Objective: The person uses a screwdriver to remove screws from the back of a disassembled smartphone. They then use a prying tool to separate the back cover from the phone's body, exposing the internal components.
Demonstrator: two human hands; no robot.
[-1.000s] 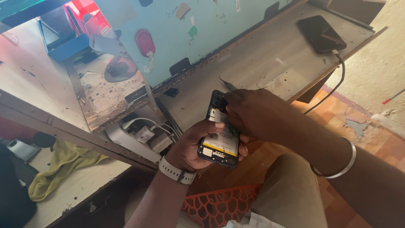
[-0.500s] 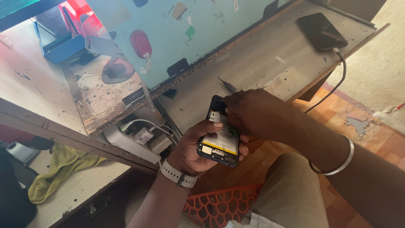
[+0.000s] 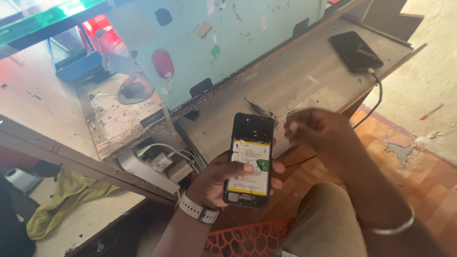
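Yellow label: a tall rectangular yellow-and-white sticker covers the battery [image 3: 248, 166] in the middle of the opened phone [image 3: 250, 159], with a small green patch at its 3 o'clock edge.
Phone: black, back cover off, upright and tilted slightly; its dark upper part sits at 12 o'clock above the battery.
Left hand [image 3: 223, 178]: its grip wraps the phone from below and behind, thumb pressed on the battery face, fingertips curling round the 3 o'clock edge. A white watch band sits on the wrist.
Right hand [image 3: 316, 133]: at 2 o'clock from the phone, just beside its top corner, apart from it, blurred; the fingers look curled together, and I cannot tell whether they pinch anything. A silver bangle circles that wrist.
Worktop [image 3: 285, 85]: worn grey wood at 12 o'clock from the phone; 1 thin screwdriver [image 3: 257, 108] lies just above the phone's top edge.
Second phone [image 3: 355, 50]: black, flat at 1 o'clock, far corner, a cable running from it.
Red oval sticker [image 3: 163, 64]: on the pale turquoise panel at 11 o'clock.
Blue box [image 3: 71, 57]: at 10 o'clock, well apart.
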